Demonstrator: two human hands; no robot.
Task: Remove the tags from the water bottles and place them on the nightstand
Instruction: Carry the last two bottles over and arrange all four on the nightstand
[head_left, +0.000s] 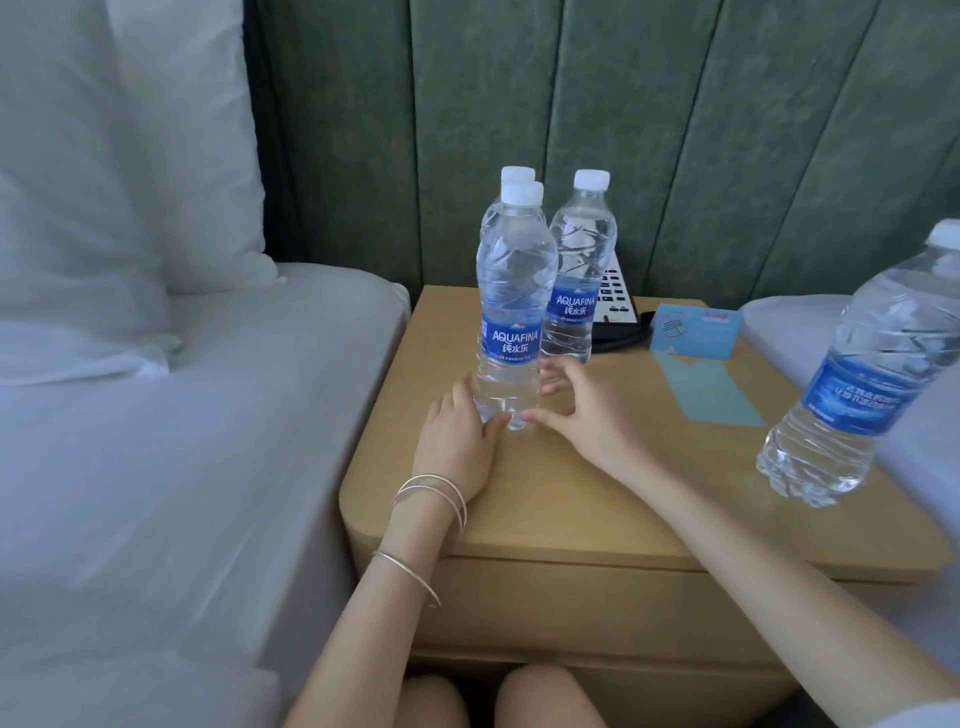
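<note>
Label text: the front bottle and the bottle behind it to the right each carry a blue band reading "AQUAFINA" above "纯水乐". The right-edge bottle has a blue band whose white print is not legible.

Position: the front bottle stands upright on the nightstand, between both hands. A pale blue tag lies flat on the nightstand, to the right of the right hand.

Hand pose: the left hand rests on the nightstand, relaxed, fingers and thumb touching the bottle base. The right hand is loosely cupped and ungripped, with its thumb tip at the base and its fingers just beside the bottle.
</note>
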